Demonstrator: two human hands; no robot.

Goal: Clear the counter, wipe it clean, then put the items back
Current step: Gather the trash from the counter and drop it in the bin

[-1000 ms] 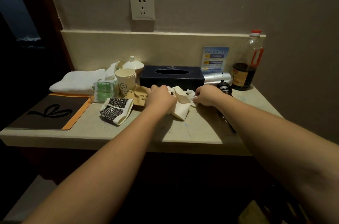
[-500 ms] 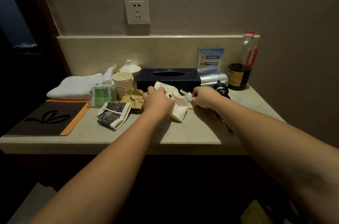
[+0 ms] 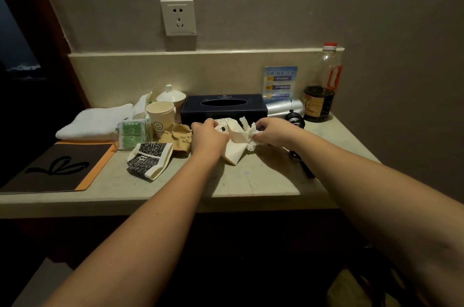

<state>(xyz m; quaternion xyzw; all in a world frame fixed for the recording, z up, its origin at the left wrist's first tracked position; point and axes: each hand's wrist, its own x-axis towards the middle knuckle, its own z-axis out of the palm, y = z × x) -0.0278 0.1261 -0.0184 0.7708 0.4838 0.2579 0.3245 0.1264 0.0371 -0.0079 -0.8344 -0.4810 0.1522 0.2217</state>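
Both hands are lifting now: the left hand [image 3: 209, 137] is gripping the cream wrapper [image 3: 234, 140], the right hand [image 3: 272, 132] pinching the tissue [image 3: 251, 134], both rising higher off the counter [image 3: 251, 181] before the tissue box [image 3: 223, 108].

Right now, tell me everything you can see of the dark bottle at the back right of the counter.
The bottle stands upright in the back right corner of the counter, close to the walls. It looks like clear plastic, with a red cap, a red handle-like strip down its side, and a yellow-and-red label low on the body. Dark liquid fills roughly the lower third; the rest is empty. Neither hand touches it. A silver object lies just left of its base; whether they touch is unclear.
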